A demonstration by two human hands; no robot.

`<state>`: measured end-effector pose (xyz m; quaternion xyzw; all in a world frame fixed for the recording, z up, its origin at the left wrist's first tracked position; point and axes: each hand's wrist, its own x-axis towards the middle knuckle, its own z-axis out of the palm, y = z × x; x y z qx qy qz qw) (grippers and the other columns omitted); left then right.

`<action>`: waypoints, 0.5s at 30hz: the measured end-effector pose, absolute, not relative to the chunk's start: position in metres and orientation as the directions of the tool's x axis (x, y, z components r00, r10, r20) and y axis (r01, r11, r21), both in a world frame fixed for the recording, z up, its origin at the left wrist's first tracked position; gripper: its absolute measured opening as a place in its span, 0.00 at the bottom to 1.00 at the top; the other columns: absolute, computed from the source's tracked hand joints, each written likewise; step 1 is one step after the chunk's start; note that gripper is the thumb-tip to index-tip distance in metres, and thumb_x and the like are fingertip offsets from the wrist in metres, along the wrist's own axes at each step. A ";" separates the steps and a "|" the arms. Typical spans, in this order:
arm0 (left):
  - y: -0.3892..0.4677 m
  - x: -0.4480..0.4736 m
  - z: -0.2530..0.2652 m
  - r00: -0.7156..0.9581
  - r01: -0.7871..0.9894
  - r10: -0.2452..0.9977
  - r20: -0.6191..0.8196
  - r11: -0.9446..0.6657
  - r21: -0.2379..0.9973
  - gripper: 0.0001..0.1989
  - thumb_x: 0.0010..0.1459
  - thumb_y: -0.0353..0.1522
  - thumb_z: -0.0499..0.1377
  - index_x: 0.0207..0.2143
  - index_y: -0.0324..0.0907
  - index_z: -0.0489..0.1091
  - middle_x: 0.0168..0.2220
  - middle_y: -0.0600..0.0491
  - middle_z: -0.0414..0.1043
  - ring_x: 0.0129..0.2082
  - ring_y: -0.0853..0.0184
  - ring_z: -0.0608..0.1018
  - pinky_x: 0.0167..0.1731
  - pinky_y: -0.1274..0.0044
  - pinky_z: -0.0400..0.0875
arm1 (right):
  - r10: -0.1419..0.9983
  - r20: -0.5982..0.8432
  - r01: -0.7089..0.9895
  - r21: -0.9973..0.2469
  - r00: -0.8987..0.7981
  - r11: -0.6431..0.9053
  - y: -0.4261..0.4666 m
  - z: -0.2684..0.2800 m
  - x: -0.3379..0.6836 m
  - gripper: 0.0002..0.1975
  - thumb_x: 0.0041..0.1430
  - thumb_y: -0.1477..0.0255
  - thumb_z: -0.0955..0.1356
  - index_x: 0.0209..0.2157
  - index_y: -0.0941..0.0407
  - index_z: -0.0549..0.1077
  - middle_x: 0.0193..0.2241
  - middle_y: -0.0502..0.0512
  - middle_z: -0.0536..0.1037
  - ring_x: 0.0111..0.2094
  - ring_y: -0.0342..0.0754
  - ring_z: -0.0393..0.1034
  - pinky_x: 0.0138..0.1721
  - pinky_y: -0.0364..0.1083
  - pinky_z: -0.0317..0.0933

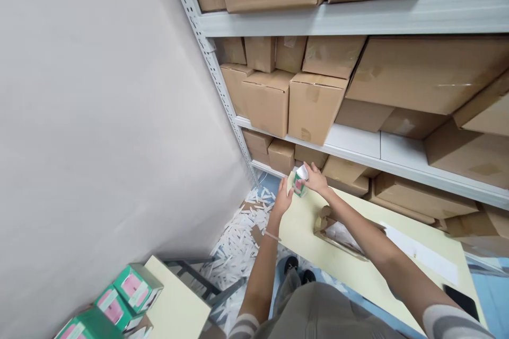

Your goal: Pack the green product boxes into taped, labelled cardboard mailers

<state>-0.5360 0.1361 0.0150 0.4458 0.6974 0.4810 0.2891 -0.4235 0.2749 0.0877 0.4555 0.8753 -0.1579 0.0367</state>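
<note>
A small green and pink box (pixel 298 187) stands at the far left end of the pale yellow table (pixel 306 222), with a white flap or paper (pixel 303 172) sticking up at its top. My right hand (pixel 316 180) grips it from the right, fingers behind and thumb in front. On the other side, my left hand (pixel 282 199) is held close to the box with fingers stretched up and thumb apart; whether it touches the box I cannot tell. Under my right forearm sits an open cardboard box (pixel 322 225) with white contents.
A metal shelf (pixel 353 140) full of cardboard boxes (pixel 314 103) rises behind the table. White paper strips (pixel 238 238) cover the floor by the wall. Larger green boxes (pixel 137 287) stand on a side table (pixel 178 302). A white sheet (pixel 421 251) and black phone-like object (pixel 461 299) lie right.
</note>
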 end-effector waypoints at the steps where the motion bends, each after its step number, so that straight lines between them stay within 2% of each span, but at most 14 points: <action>1: 0.131 -0.538 0.008 -0.454 0.329 0.891 0.015 0.152 0.932 0.35 0.63 0.41 0.52 0.68 0.40 0.46 0.71 0.44 0.43 0.71 0.59 0.46 0.69 0.65 0.41 | 0.789 -0.230 0.820 -0.225 -0.569 0.526 0.278 0.084 -0.431 0.44 0.58 0.56 0.67 0.69 0.49 0.44 0.70 0.67 0.44 0.66 0.65 0.48 0.59 0.58 0.52; 3: 0.119 -0.539 -0.007 -0.487 0.305 0.873 -0.001 0.172 0.937 0.34 0.63 0.42 0.52 0.68 0.42 0.47 0.71 0.45 0.44 0.71 0.60 0.47 0.69 0.65 0.41 | 0.797 -0.275 0.843 -0.200 -0.538 0.500 0.282 0.075 -0.442 0.45 0.56 0.55 0.69 0.69 0.45 0.44 0.69 0.66 0.44 0.66 0.66 0.48 0.57 0.59 0.53; 6: 0.100 -0.534 -0.026 -0.524 0.288 0.851 -0.028 0.208 0.935 0.34 0.63 0.41 0.51 0.68 0.41 0.48 0.70 0.44 0.45 0.70 0.59 0.49 0.68 0.64 0.43 | 0.808 -0.314 0.866 -0.190 -0.499 0.461 0.285 0.060 -0.448 0.43 0.55 0.56 0.69 0.68 0.42 0.47 0.65 0.64 0.52 0.62 0.66 0.55 0.52 0.57 0.58; 9: 0.090 -0.527 -0.036 -0.526 0.259 0.845 -0.092 0.262 0.930 0.33 0.63 0.41 0.53 0.67 0.42 0.50 0.70 0.45 0.46 0.70 0.58 0.50 0.69 0.64 0.43 | 0.826 -0.290 0.875 -0.186 -0.483 0.447 0.284 0.049 -0.449 0.39 0.56 0.60 0.69 0.66 0.43 0.51 0.59 0.63 0.60 0.56 0.62 0.61 0.46 0.51 0.60; 15: 0.093 -0.521 -0.033 -0.507 0.230 0.851 -0.138 0.288 0.930 0.32 0.61 0.41 0.54 0.66 0.45 0.52 0.70 0.48 0.49 0.70 0.61 0.51 0.69 0.67 0.42 | 0.825 -0.228 0.855 -0.175 -0.518 0.488 0.280 0.047 -0.451 0.33 0.57 0.63 0.68 0.63 0.47 0.58 0.52 0.63 0.65 0.51 0.59 0.65 0.43 0.48 0.60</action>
